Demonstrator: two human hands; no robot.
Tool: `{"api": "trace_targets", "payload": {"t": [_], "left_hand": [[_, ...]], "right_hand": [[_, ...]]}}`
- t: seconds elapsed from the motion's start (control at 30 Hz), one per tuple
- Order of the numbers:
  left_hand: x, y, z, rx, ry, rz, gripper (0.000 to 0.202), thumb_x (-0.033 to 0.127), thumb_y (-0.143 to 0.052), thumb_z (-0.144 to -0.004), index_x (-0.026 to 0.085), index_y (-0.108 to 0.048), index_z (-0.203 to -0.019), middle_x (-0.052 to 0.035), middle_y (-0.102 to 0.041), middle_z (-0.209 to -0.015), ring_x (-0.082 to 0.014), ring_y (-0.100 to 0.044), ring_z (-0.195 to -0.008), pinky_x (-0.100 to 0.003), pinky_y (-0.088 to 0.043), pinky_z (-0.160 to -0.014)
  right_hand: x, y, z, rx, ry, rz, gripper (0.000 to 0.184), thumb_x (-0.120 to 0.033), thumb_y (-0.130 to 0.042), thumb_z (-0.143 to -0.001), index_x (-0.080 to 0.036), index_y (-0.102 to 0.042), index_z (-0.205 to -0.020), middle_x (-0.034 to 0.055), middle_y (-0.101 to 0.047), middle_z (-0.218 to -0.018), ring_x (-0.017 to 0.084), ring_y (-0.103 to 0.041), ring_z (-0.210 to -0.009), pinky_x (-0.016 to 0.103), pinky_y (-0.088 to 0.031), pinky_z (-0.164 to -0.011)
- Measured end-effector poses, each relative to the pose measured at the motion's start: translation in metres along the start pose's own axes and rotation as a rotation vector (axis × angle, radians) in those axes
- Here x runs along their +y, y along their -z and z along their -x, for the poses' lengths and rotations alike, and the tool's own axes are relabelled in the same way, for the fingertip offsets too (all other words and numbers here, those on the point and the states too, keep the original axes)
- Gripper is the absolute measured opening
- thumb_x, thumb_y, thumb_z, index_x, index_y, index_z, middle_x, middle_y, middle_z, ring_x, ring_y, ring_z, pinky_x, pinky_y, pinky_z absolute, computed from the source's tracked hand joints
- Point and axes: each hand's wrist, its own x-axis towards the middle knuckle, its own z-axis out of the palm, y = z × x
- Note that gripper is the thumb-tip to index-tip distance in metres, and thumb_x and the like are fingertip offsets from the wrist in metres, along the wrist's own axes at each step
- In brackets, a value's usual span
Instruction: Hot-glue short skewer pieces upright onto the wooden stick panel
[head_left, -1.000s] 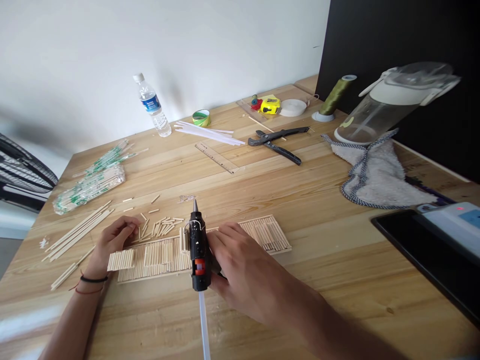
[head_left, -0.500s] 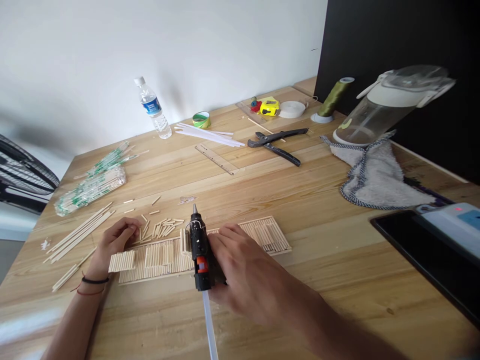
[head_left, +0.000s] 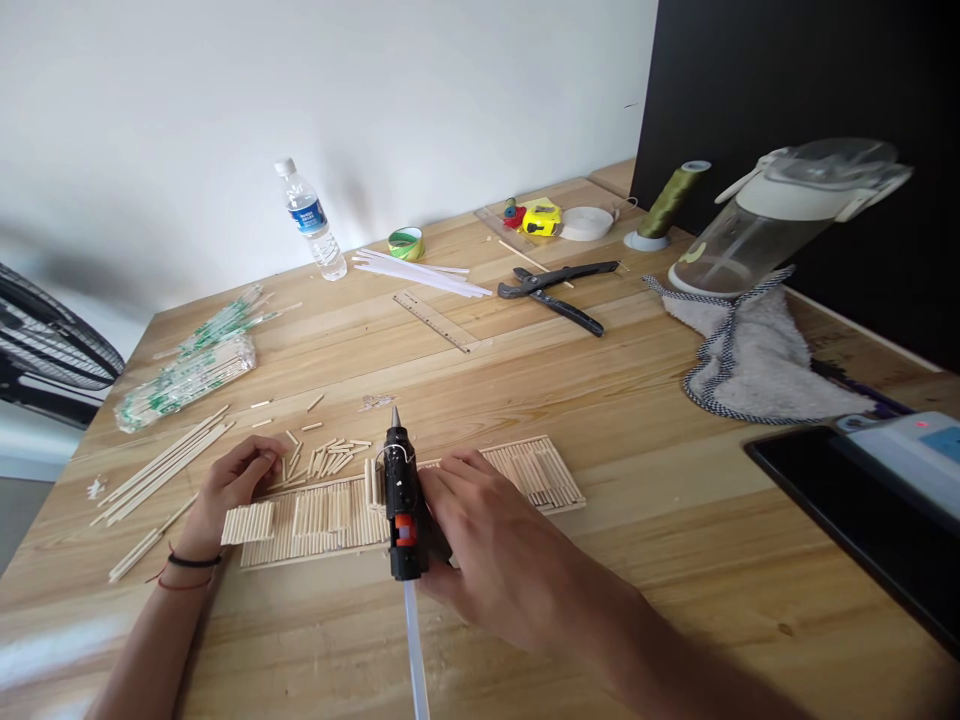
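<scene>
My right hand (head_left: 491,530) is wrapped round a black hot glue gun (head_left: 401,490), its nozzle pointing away from me and a clear glue stick (head_left: 415,640) sticking out at the back. Under the gun lies a long panel of wooden sticks (head_left: 277,545) set side by side, with smaller stick pieces on top. One small stick raft (head_left: 247,522) sits at the panel's left end, by my left wrist. My left hand (head_left: 238,475) has its fingers pinched together beside a pile of short cut sticks (head_left: 334,455); what they hold, if anything, is hidden.
Long sticks (head_left: 161,465) and bagged sticks (head_left: 187,380) lie at left. Farther back are a water bottle (head_left: 315,225), tape roll (head_left: 406,243), white strips (head_left: 420,272), ruler (head_left: 433,320), cutters (head_left: 559,290) and tape measure (head_left: 541,217). A jug (head_left: 780,220), cloth (head_left: 757,355) and phone (head_left: 847,520) are at right.
The whole view has shifted very slightly. Both hands, the glue gun and the stick panel keep nearly the same places.
</scene>
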Motion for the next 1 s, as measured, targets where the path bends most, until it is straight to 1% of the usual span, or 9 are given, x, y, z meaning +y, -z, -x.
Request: {"api": "trace_targets", "payload": {"t": [0.2,0.37,0.47,0.63,0.8,1.0], "left_hand": [[-0.0031,0.0031,-0.0023,-0.006,-0.011,-0.022,0.038,0.053,-0.081,-0.078,0.018,-0.077,-0.091,-0.0024,-0.065,-0.071,-0.0157,-0.056,-0.063,-0.026,-0.041,-0.057],[-0.0037,0.0022,-0.0022,-0.017,-0.011,-0.001,0.034,0.05,-0.079,-0.08,0.018,-0.077,-0.092,-0.0024,-0.065,-0.071,-0.0148,-0.055,-0.063,-0.025,-0.041,-0.056],[-0.0043,0.0022,-0.0017,-0.023,-0.008,0.021,0.034,0.05,-0.079,-0.081,0.018,-0.077,-0.093,-0.0025,-0.065,-0.072,-0.0149,-0.055,-0.064,-0.026,-0.041,-0.057],[-0.0054,0.0038,-0.0023,-0.018,-0.015,-0.003,0.036,0.051,-0.08,-0.08,0.018,-0.077,-0.093,-0.0022,-0.065,-0.071,-0.0148,-0.056,-0.065,-0.025,-0.042,-0.058],[-0.0042,0.0032,-0.0023,-0.012,0.002,0.001,0.038,0.053,-0.081,-0.078,0.018,-0.077,-0.092,-0.0018,-0.065,-0.07,-0.015,-0.056,-0.063,-0.025,-0.041,-0.056],[-0.0006,0.0007,-0.0003,0.0,-0.004,-0.002,0.04,0.055,-0.081,-0.078,0.018,-0.077,-0.091,-0.0018,-0.066,-0.07,-0.0151,-0.056,-0.064,-0.025,-0.042,-0.056]], "right_hand": [[-0.0035,0.0025,-0.0016,-0.044,-0.04,0.021,0.011,-0.019,-0.071,-0.081,-0.018,-0.062,-0.088,0.0041,-0.071,-0.088,0.023,-0.062,-0.087,0.039,-0.045,-0.092],[-0.0029,0.0017,-0.0007,-0.035,-0.018,0.027,0.007,-0.017,-0.065,-0.082,-0.019,-0.061,-0.087,0.0045,-0.07,-0.087,0.023,-0.062,-0.085,0.039,-0.045,-0.091],[-0.0018,0.0012,-0.0003,-0.014,-0.013,-0.006,0.007,-0.019,-0.066,-0.083,-0.02,-0.06,-0.086,0.0037,-0.069,-0.087,0.023,-0.061,-0.084,0.038,-0.044,-0.089],[-0.0012,0.002,-0.0002,-0.047,-0.014,-0.002,0.006,-0.021,-0.066,-0.084,-0.019,-0.061,-0.087,0.0035,-0.068,-0.086,0.022,-0.059,-0.083,0.038,-0.043,-0.09],[-0.0024,0.0032,0.0002,-0.043,-0.014,0.001,0.004,-0.021,-0.065,-0.085,-0.018,-0.062,-0.087,0.0029,-0.067,-0.085,0.022,-0.059,-0.083,0.038,-0.043,-0.09],[-0.0009,0.0019,-0.0001,-0.037,-0.048,-0.045,0.008,-0.021,-0.069,-0.084,-0.018,-0.062,-0.088,0.0039,-0.069,-0.087,0.023,-0.06,-0.085,0.038,-0.044,-0.092]]}}
